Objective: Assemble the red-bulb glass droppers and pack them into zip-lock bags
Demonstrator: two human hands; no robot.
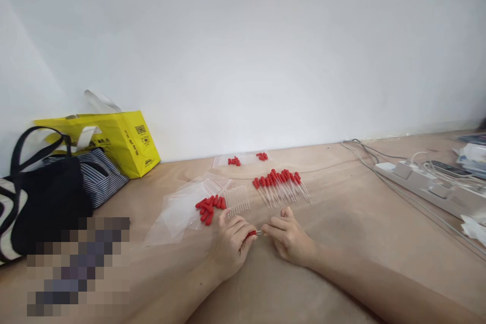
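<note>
One red bulb (pixel 251 233) pinched in the left hand (pixel 234 242); one clear tube (pixel 259 232), mostly hidden, gripped in the fingertips of the right hand (pixel 291 239). Just beyond the left fingers: loose red bulbs (pixel 211 206) and bare tubes (pixel 238 199) in a row. Beyond the right fingers: capped tubes (pixel 284 178), fanned. Best practice, by judgement: bulb and tube kept in line, grip close to the joint, gentle twist, no sideways bending. Depth of seating not visible behind fingers.

Bulbs (pixel 208 207) red, tubes (pixel 238 199) clr, one bag (pixel 120 139) yel. w/ blk print & wht handles (pixel 87 136), pouch (pixel 108 178) dk/wht striped, tabletop (pixel 341 217) lt brn, wall (pixel 243 61) & pwr strip (pixel 419 189) wht.
</note>
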